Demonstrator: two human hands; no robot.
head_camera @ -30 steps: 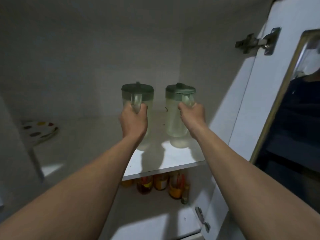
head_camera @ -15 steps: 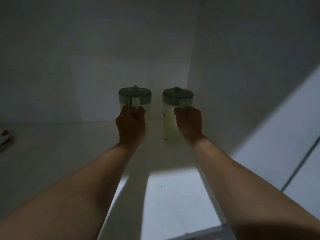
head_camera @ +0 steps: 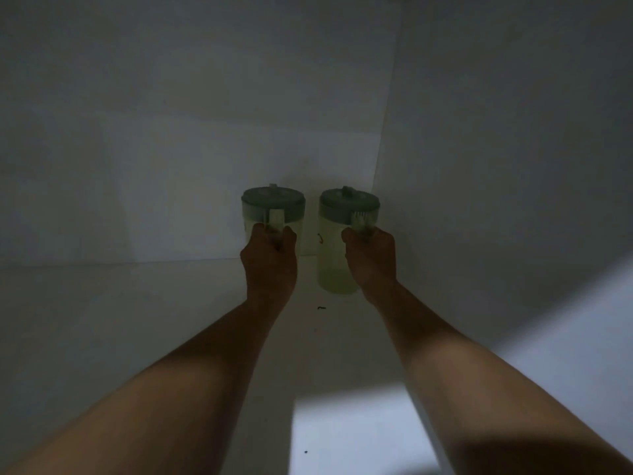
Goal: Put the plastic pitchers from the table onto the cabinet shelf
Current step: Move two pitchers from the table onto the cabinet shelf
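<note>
Two pale green plastic pitchers with dark green lids stand side by side deep inside the dim white cabinet, near its back right corner. My left hand grips the handle of the left pitcher. My right hand grips the handle of the right pitcher. Both pitchers are upright, and the right one's base appears to rest on the shelf. The left pitcher's lower body is hidden behind my hand.
The cabinet's back wall is just behind the pitchers and the right side wall is close to the right pitcher. A bright patch of light falls on the shelf front. A small dark speck lies on the shelf.
Both hands have carried the pitchers deeper into the cabinet toward the back wall. The view has moved inside, so the door, hinge, plate and lower shelf are out of sight.
</note>
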